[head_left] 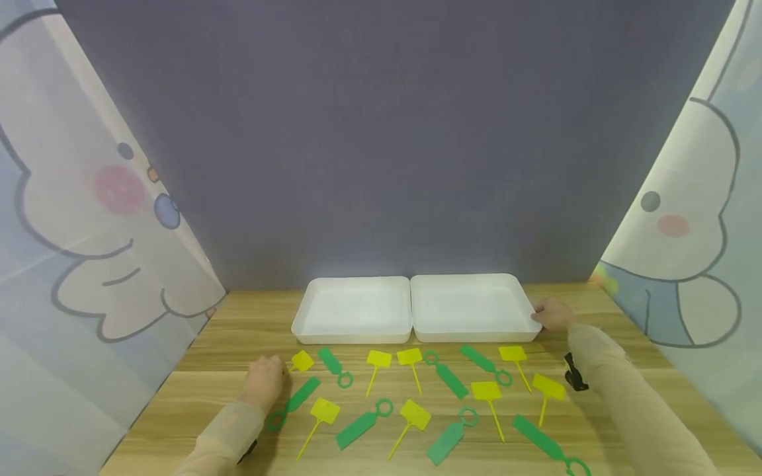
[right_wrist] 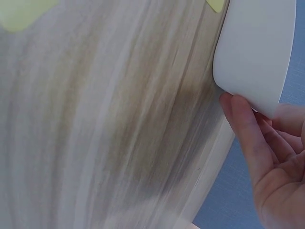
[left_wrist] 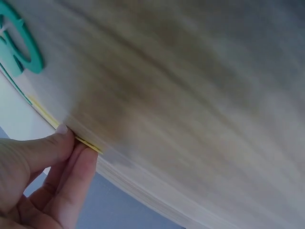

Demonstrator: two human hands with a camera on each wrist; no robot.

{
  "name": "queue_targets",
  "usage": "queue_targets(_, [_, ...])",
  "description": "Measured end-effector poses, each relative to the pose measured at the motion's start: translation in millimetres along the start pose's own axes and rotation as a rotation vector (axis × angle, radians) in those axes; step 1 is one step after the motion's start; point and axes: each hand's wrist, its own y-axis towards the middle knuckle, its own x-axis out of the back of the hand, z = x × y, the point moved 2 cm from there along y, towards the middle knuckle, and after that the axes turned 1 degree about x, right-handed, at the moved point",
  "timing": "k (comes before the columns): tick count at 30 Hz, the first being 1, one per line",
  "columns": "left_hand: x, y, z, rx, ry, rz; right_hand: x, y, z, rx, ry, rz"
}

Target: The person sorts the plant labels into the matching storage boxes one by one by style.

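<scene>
Pinching away on this side, my left hand [head_left: 264, 382] has thumb and fingertips closed on the thin stem of a yellow tag [head_left: 302, 361], out at the left end of the spread. Its long axis slants: stem running down-left into my grip, flat head pointing up-right, toward the left tray [head_left: 351, 311]. Over on the far side, my right hand [head_left: 552, 313] has the right tray [head_left: 473, 307] by its right end, thumb and fingers curled about the wall; that tray's long axis runs left to right, its left side up against its neighbour.

Just beside my left hand there's a green tag [head_left: 302, 395], ring end down-left, flat end up-right. Beyond it, more yellow and green tags lie across the wooden table [head_left: 196, 390] at mixed angles, all nearer me than the trays.
</scene>
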Motion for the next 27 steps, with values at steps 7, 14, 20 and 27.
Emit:
queue_targets(7, [2.8, -0.8, 1.7, -0.012, -0.066, 0.017, -2.4, -0.1, -4.5, 0.017, 0.009, -0.015])
queue_targets(14, [6.7, -2.1, 5.0, -0.022, -0.14, 0.047, -0.9, -1.5, -0.9, 0.01, 0.01, -0.014])
queue_targets(20, [9.9, -0.9, 7.0, 0.007, -0.176, 0.11, -1.0, -1.0, -0.5, 0.009, -0.007, -0.012])
queue_targets(27, [5.6, 4.0, 13.5, 0.024, -0.204, 0.153, 0.1, -3.1, 2.1, 0.018, 0.004, -0.021])
